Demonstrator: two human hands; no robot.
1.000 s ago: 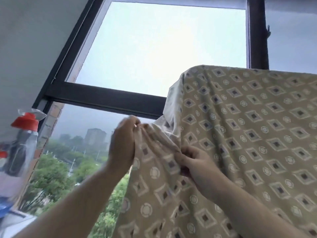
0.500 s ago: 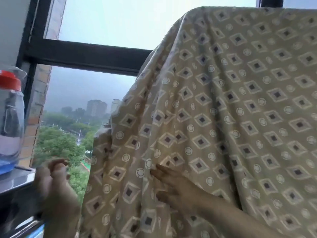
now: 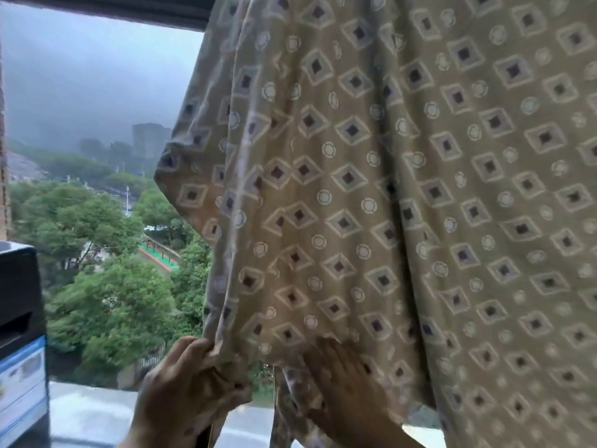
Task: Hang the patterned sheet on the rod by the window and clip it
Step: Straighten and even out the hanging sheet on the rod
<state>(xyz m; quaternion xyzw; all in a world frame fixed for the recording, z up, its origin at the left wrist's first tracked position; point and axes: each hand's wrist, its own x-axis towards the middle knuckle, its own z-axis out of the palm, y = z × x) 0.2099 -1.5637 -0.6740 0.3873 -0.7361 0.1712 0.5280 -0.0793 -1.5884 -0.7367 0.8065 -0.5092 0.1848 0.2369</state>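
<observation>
High window (image 3: 113,9), overcast sky & trees beyond. Draped down from above the shot's top edge, across the R side of the pane: patterned sheet (image 3: 403,195), tan w/ diamonds & circles, hanging in loose folds. Left hand (image 3: 190,392) at the cloth's lower L corner, fingers curled, pinching the hem. Right hand (image 3: 345,383) just beside it, fingers fairly straight, laid flat on the fabric near the bottom edge; no grip visible, some blur. Far L edge: dark box (image 3: 19,305) w/ blue-white label.
</observation>
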